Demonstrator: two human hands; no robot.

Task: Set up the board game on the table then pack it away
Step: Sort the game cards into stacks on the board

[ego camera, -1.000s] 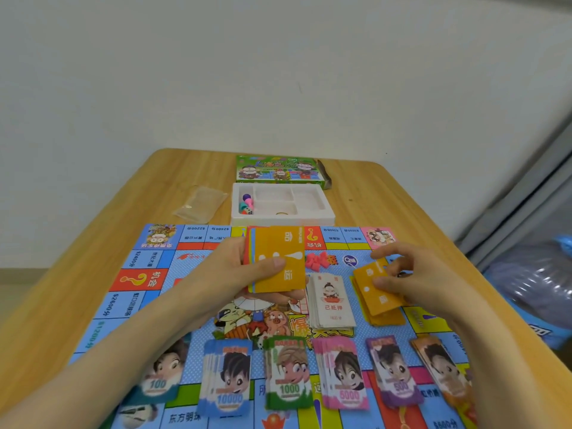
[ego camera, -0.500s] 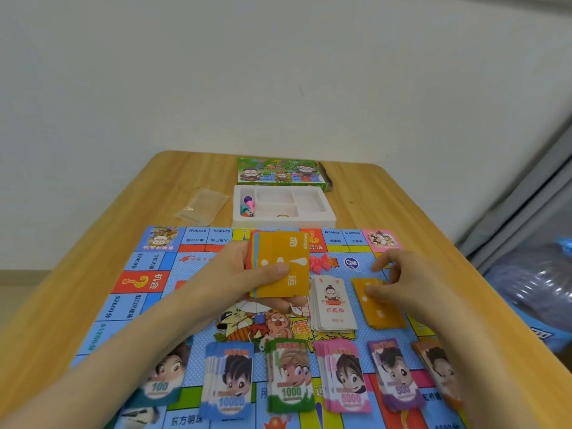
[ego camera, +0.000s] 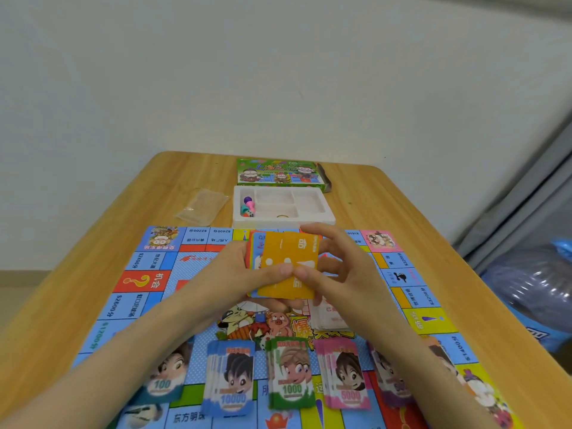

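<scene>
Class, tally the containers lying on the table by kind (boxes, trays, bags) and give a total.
game box: 1
white tray: 1
clear plastic bag: 1
Total: 3

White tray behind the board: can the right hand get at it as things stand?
Probably yes: the white tray lies just beyond the right hand, nothing between. That hand and the left hand grip the card stack, so it must let go first.
</scene>
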